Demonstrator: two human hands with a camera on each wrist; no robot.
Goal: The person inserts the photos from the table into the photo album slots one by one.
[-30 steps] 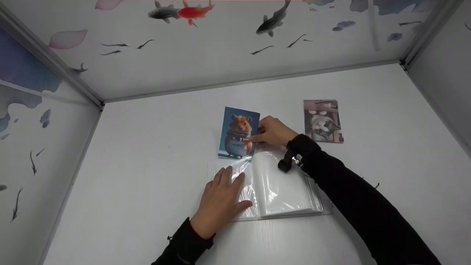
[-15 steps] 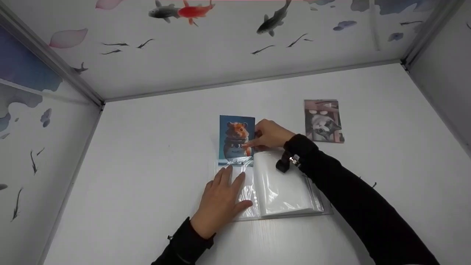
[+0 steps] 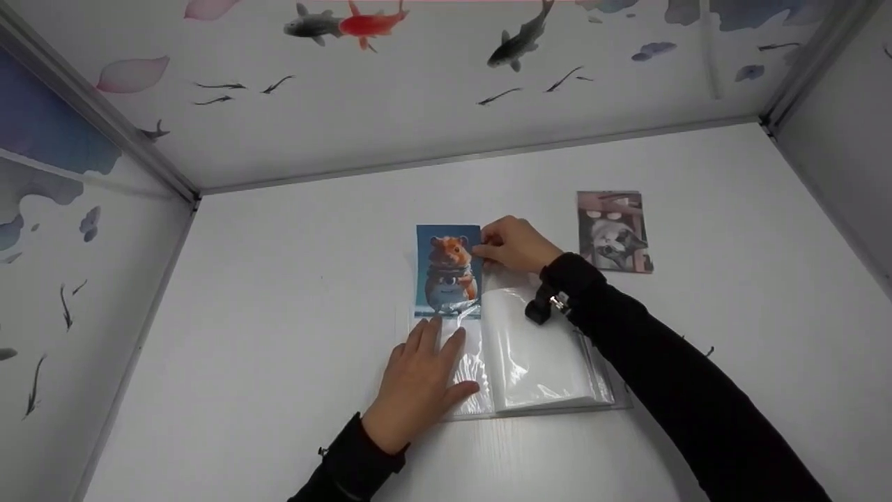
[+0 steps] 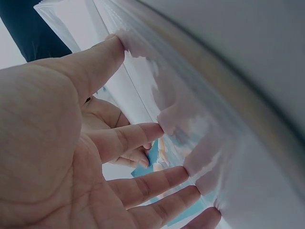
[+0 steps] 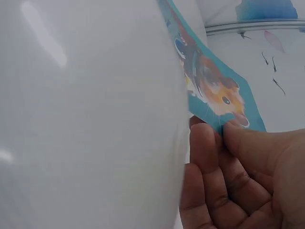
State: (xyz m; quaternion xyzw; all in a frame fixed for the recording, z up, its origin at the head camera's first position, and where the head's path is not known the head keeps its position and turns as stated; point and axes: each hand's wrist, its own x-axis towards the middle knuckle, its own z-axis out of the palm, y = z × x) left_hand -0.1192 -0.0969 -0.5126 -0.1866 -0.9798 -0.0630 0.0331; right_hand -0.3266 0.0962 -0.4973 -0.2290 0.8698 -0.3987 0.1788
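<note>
A blue picture card (image 3: 449, 268) with a hamster on it stands upright at the top of the left page of an open photo album (image 3: 536, 355). Its lower end overlaps the clear pocket there. My right hand (image 3: 519, 244) pinches the card's right edge; in the right wrist view the thumb lies on the card (image 5: 217, 90) beside the hamster's ear, with the other fingers curled behind. My left hand (image 3: 421, 380) rests with spread, straight fingers on the album's left clear page, fingertips just below the card. In the left wrist view its fingertips (image 4: 178, 176) touch the shiny plastic.
A cat picture card (image 3: 613, 231) lies on the white table (image 3: 279, 335) to the right of my right hand. Behind the table rises a white panel (image 3: 418, 104) printed with fish, and a side panel (image 3: 49, 279) stands at the left.
The hamster card has moved down and straightened, its lower end now overlapping the pocket. My right hand has shifted higher along the card's edge. The left hand has stayed in place.
</note>
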